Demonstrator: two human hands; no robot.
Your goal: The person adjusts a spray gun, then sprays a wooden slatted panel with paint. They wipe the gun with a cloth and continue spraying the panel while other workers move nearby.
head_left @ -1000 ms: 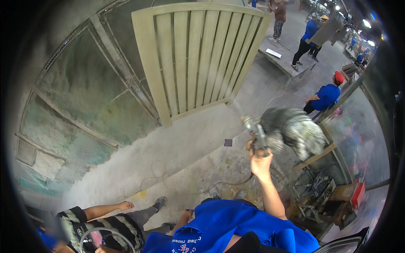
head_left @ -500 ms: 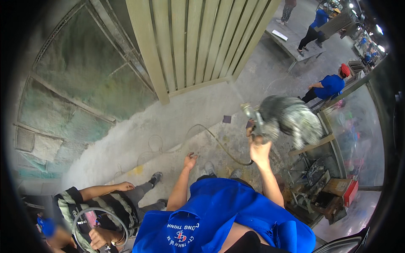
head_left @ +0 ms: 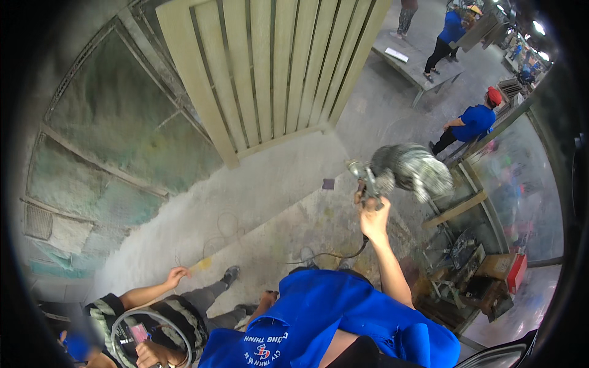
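Note:
My right hand (head_left: 374, 218) is wrapped round the handle of a metal spray gun (head_left: 370, 187), its nozzle facing the slatted panel. A rounded, paint-streaked grey cup (head_left: 411, 170) sits on the gun's right side, somewhat blurred. Below my fist a dark air hose (head_left: 350, 255) hangs and curves left. Farther off stands a pale olive slatted wooden panel (head_left: 264, 80), apart from the gun. My left hand (head_left: 267, 300) is low beside my blue shirt, in shadow; its fingers do not show well enough to read.
At lower left a co-worker in a striped shirt (head_left: 184, 308) stretches out one hand and has a grey hose loop (head_left: 116, 331). A sheeted wall (head_left: 116, 122) stands left. Boxes and clutter (head_left: 485, 276) lie right. Other people stand beyond, near a low platform (head_left: 420, 64).
My left hand has drawn back and down to my shirt. The spray gun has shifted slightly down in view, its hose hanging differently. The co-worker's outstretched hand has moved slightly left.

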